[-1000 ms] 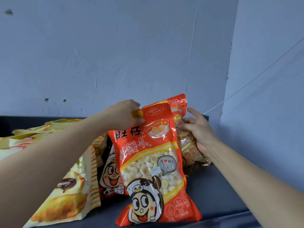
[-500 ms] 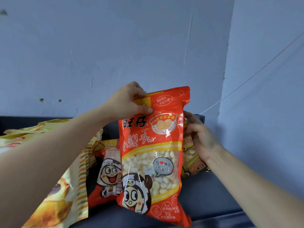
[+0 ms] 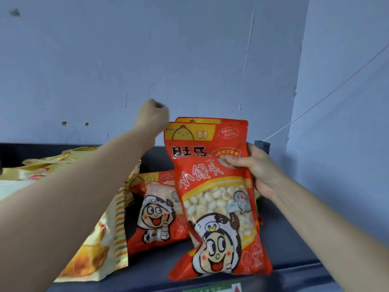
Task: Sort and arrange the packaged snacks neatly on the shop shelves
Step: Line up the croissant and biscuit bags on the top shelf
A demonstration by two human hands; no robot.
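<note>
An upright red snack bag point(image 3: 216, 207) with a cartoon face stands on the dark shelf point(image 3: 294, 245). My right hand point(image 3: 256, 171) grips its right edge, thumb on the front and fingers behind. The top of a second red bag point(image 3: 197, 120) peeks out just behind it. A third red bag point(image 3: 155, 209) leans lower down to the left. My left hand point(image 3: 152, 118) is raised beside the top left corner of the upright bags, fingers curled, with nothing visible in it.
Yellow snack bags point(image 3: 99, 249) lie piled at the left of the shelf, partly under my left forearm. A blue-grey wall point(image 3: 189, 60) backs the shelf and a side wall point(image 3: 345, 144) closes the right. A green price label point(image 3: 212, 288) sits on the front lip.
My left hand has let go of the red bag's top and lifted to the left. My right hand has come from behind and now pinches the bag's front, and the bag stands more upright.
</note>
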